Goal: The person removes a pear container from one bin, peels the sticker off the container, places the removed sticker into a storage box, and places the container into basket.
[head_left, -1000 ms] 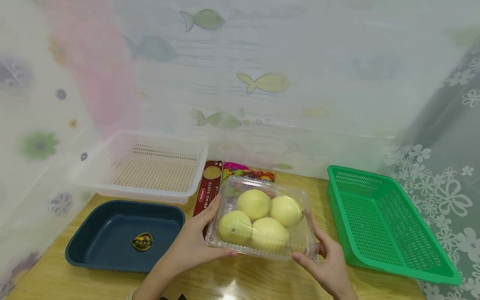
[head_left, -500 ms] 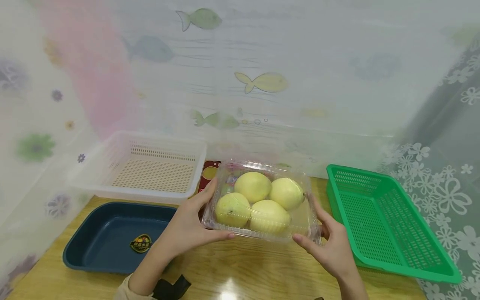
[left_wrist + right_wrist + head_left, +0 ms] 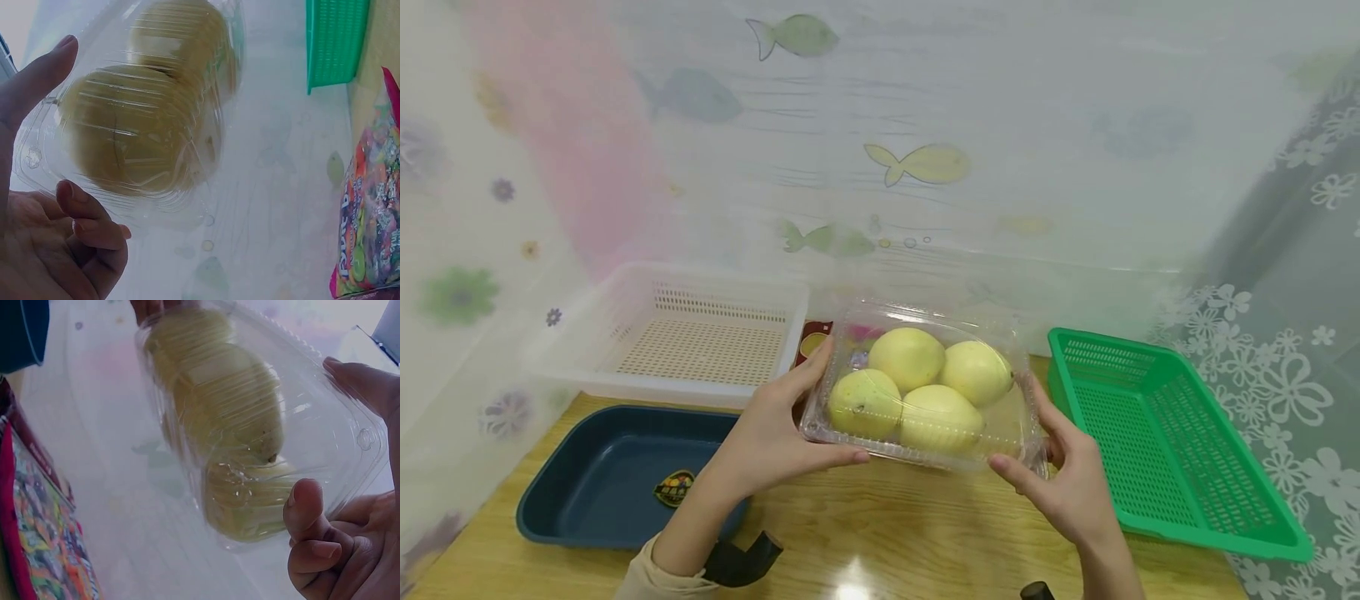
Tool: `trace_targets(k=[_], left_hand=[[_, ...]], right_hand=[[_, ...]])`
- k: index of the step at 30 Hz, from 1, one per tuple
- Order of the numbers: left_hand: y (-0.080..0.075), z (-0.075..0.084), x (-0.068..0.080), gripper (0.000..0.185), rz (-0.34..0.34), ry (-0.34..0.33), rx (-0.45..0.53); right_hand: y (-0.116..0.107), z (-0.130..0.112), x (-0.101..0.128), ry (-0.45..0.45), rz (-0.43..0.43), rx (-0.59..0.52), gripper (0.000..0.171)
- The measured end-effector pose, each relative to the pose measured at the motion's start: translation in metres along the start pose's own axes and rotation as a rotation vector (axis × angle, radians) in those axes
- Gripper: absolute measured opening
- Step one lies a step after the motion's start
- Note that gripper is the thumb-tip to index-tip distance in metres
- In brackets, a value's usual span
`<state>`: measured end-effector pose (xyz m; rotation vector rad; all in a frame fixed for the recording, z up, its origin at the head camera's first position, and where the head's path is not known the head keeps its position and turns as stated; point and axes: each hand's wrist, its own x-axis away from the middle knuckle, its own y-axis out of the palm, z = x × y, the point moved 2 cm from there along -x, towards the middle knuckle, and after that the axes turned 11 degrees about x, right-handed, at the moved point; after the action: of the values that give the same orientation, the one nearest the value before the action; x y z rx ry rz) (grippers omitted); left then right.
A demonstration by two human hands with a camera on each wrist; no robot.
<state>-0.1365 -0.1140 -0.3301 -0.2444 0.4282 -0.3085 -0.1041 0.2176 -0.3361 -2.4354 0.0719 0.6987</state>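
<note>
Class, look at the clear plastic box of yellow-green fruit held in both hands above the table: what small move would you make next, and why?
Probably carry the clear plastic clamshell box sideways to the right, level, toward the green slatted plastic basket. The left hand and right hand grip its two ends, it hangs clear of the wooden table, and the four yellow-green fruits could roll if it is tipped.

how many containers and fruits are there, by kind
yellow-green fruits in the clear box: 4
clear plastic clamshell box: 1
white basket: 1
green basket: 1
dark blue tray: 1
total: 8
</note>
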Motion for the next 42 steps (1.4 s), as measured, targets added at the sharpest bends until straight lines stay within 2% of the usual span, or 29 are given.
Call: trace_targets(k=[6, 13, 17, 20, 26, 31, 37, 42], left_hand=[[-0.002, -0.005, 0.0, 0.125, -0.005, 0.012, 0.016], [-0.008, -0.011, 0.002, 0.125, -0.006, -0.029, 0.014], [-0.016, -0.018, 0.005, 0.125, 0.005, -0.045, 0.003], [-0.022, -0.025, 0.009, 0.125, 0.014, -0.064, -0.006], [-0.038, -0.04, 0.016, 0.12, 0.04, -0.141, 0.043], [-0.051, -0.049, 0.022, 0.116, 0.059, -0.178, 0.054], [-0.068, -0.054, 0.028, 0.112, 0.081, -0.174, 0.036], [-0.086, -0.058, 0.031, 0.109, 0.096, -0.162, 0.014]], right_hand=[[0.003, -0.001, -0.001, 0.017, -0.009, 0.014, 0.097], [0.01, 0.001, -0.003, 0.043, -0.021, 0.086, 0.099], [0.019, 0.0, -0.006, 0.043, -0.042, 0.065, 0.099], [0.027, 0.0, -0.007, 0.061, -0.067, 0.036, 0.097], [0.05, -0.002, -0.008, 0.136, -0.118, -0.023, 0.095], [0.069, -0.003, -0.01, 0.168, -0.126, -0.083, 0.095], [0.091, -0.004, -0.017, 0.165, -0.133, -0.139, 0.098], [0.109, -0.008, -0.024, 0.163, -0.147, -0.128, 0.098]])
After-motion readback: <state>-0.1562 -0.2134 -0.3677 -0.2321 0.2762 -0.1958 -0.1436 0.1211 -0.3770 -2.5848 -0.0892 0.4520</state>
